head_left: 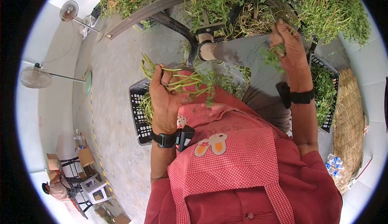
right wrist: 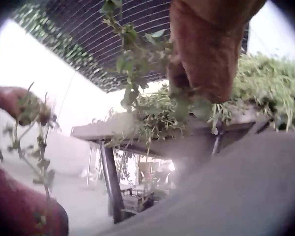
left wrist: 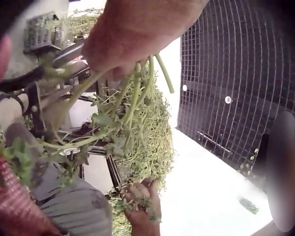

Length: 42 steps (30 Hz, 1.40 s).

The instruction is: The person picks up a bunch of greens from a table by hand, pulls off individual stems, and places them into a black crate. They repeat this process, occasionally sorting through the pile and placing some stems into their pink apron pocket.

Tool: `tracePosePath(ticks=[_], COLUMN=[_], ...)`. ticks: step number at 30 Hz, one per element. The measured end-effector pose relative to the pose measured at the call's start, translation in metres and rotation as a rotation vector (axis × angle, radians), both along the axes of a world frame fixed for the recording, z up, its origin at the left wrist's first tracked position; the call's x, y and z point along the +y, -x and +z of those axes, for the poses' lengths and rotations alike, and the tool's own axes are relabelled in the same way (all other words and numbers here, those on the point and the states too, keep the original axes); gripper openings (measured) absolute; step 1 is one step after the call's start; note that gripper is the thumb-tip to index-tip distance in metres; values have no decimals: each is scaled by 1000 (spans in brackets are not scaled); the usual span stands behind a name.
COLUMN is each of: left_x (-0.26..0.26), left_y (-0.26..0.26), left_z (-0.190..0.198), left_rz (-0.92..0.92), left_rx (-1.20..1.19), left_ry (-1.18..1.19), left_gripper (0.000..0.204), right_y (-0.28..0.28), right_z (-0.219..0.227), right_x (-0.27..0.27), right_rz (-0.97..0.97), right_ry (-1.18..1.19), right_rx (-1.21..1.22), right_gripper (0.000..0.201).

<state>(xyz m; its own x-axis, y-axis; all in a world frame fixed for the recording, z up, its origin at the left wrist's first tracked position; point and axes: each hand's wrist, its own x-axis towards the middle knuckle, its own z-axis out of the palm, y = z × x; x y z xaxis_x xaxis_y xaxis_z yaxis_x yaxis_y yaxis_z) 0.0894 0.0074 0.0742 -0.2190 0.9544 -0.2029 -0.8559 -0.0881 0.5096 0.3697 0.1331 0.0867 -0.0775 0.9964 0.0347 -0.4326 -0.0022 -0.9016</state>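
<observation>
In the head view my left hand grips a small bunch of leafy green stems between thumb and fingers, above the apron. The cut ends stick up on the left and the leaves droop to the right. Farther forward on the right, my right hand pinches a leafy sprig with curled fingers. Its leaves hang beside the fingers in the right wrist view. Beyond both hands, a heap of the same greens covers a table and spills over its edge.
Black crates hold greens on the left and on the right. A rolled straw mat lies at the right, with water bottles by it. Two fans stand at the left. Another person is at the lower left.
</observation>
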Motion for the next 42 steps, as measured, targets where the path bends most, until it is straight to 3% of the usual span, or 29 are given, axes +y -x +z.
tracePosePath(ticks=[1,3,5,8,9,11,12,17,21,23,24,26,27,29,31,33,35,37,41,42], left_x=[0,1,3,0,0,1,1,0,1,2,1,1,-1,1,0,-1,1,2,0,0], left_y=[2,1,-1,-5,-8,-9,-8,-10,-14,-21,-26,-34,-38,-39,-28,-8,-2,-1,2,5], left_z=[-4,-9,-7,2,6,6,3,2,3,3,3,3,4,10,15,3,-4,-7,-5,-7], left_rz=[-34,-70,-102,-55,-25,2,-10,-12,38,73,85,90,62,23,70,-2,-54,-68,-52,-52], left_rx=[-1,-30,-56,-2,-1,-5,16,80,138,177,235,295,307,322,216,127,32,7,-49,-49], left_ry=[-38,-62,-94,-25,11,44,36,34,37,63,75,86,57,16,72,-6,-71,-85,-15,-14], left_gripper=[16,14,13,12,12,11,11,11,13,13,14,15,16,17,19,20,23,24,27,27], right_y=[-2,14,45,72,76,80,82,88,87,88,94,106,105,98,66,27,-5,-76,-163,-201], right_z=[7,23,11,-2,-1,3,0,-16,-13,-6,-8,-21,-31,-45,-30,-19,2,-30,-11,-21], right_x=[-5,-17,-27,-36,-40,-44,-45,-41,-44,-46,-46,-46,-42,-19,3,-1,-8,24,7,6], right_rz=[71,252,423,499,504,612,611,599,689,597,596,290,286,31,189,166,4,50,-410,-390], right_ry=[14,-272,-511,-557,-553,-476,-472,-632,-478,-483,-481,-673,-667,-710,-405,39,156,112,148,112], right_rx=[-148,-713,-595,-612,-610,-909,-913,-883,-656,-901,-901,-1276,-1277,-1232,-1025,-407,-240,-204,-333,-419], right_gripper=[20,18,21,32,32,33,33,33,26,27,27,28,28,32,33,37,42,38,39,38])
